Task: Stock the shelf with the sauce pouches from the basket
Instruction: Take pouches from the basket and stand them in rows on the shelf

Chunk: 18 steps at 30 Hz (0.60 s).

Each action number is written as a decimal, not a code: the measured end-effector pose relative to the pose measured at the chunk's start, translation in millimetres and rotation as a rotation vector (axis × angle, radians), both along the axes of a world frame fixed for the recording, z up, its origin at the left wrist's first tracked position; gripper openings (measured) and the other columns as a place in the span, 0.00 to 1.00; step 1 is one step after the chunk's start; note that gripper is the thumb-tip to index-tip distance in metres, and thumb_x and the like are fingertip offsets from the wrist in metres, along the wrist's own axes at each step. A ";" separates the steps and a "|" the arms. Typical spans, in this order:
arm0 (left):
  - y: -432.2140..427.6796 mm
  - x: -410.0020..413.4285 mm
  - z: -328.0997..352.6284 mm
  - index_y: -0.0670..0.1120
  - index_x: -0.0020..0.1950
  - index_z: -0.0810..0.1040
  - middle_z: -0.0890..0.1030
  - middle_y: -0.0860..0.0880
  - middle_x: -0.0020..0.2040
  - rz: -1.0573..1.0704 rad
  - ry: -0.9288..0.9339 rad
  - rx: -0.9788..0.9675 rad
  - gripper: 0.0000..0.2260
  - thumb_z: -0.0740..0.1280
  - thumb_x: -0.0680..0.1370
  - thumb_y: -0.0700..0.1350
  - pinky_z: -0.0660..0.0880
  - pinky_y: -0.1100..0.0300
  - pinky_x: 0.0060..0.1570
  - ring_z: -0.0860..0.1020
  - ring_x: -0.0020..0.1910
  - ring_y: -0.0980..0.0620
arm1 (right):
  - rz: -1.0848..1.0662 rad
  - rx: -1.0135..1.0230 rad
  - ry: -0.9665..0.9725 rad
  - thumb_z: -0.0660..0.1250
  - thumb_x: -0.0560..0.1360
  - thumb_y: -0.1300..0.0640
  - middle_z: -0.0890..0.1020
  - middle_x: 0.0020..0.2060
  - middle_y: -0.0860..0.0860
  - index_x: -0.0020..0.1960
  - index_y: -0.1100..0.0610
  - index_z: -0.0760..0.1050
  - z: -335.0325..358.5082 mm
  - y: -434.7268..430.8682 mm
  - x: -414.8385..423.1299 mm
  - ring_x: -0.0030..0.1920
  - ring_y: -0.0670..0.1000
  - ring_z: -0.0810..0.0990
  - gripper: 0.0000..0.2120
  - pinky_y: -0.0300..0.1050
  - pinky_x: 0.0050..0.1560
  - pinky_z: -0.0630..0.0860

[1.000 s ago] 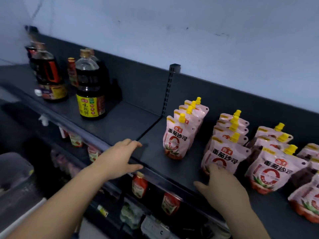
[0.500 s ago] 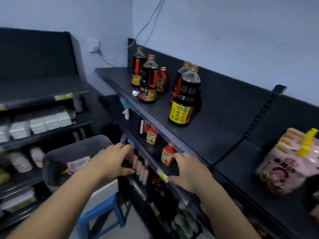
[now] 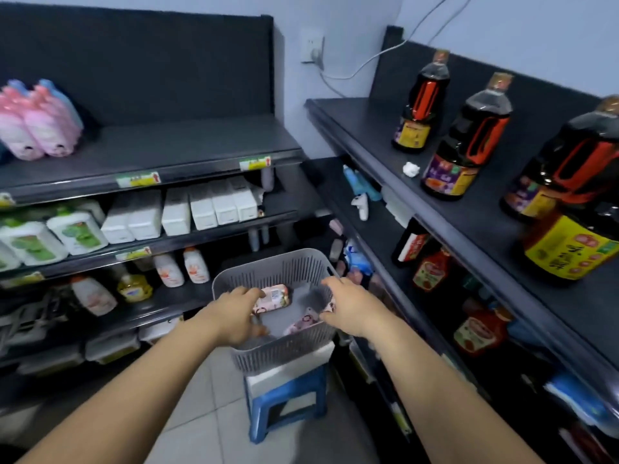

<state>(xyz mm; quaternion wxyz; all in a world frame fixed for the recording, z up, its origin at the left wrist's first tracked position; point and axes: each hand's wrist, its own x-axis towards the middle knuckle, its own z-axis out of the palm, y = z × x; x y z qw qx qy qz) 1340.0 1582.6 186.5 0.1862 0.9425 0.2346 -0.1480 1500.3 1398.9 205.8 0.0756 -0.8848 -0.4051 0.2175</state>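
A grey slotted basket (image 3: pixel 284 349) is sitting on a blue stool (image 3: pixel 288 396) that is standing on the pale tiled floor (image 3: pixel 201 416). Pink sauce pouches (image 3: pixel 273 298) are lying flat on the basket's bottom. On the right, the top dark shelf (image 3: pixel 385 135) is carrying tall dark sauce bottles (image 3: pixel 465 142) standing upright in a row running from far to near, with a small white crumpled scrap (image 3: pixel 411 169) lying beside them near the front edge.
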 end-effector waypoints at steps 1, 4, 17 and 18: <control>9.6 5.1 -6.9 0.50 0.74 0.64 0.70 0.44 0.69 0.011 0.013 -0.022 0.34 0.70 0.72 0.60 0.69 0.49 0.66 0.71 0.67 0.41 | 0.008 -0.010 0.020 0.68 0.75 0.48 0.73 0.66 0.55 0.70 0.51 0.64 -9.0 13.4 6.6 0.64 0.60 0.74 0.27 0.57 0.60 0.75; 31.5 25.0 -24.6 0.48 0.74 0.64 0.70 0.43 0.69 0.042 0.030 -0.066 0.34 0.71 0.72 0.59 0.69 0.48 0.67 0.70 0.68 0.41 | 0.018 -0.038 0.071 0.68 0.75 0.48 0.73 0.66 0.55 0.71 0.51 0.64 -32.4 44.8 27.2 0.64 0.59 0.75 0.27 0.56 0.61 0.74; 78.5 95.9 -116.5 0.48 0.74 0.64 0.70 0.43 0.68 0.274 0.193 -0.276 0.31 0.70 0.74 0.54 0.70 0.48 0.65 0.71 0.67 0.42 | 0.115 -0.204 0.253 0.65 0.76 0.53 0.73 0.66 0.57 0.70 0.54 0.66 -148.8 129.4 108.3 0.64 0.59 0.75 0.24 0.53 0.61 0.74; 80.8 99.1 -124.7 0.47 0.73 0.65 0.71 0.43 0.68 0.304 0.191 -0.332 0.30 0.70 0.73 0.54 0.70 0.50 0.63 0.72 0.65 0.43 | 0.128 -0.227 0.270 0.65 0.76 0.53 0.73 0.66 0.56 0.70 0.54 0.66 -157.4 128.4 107.8 0.64 0.60 0.74 0.23 0.53 0.61 0.74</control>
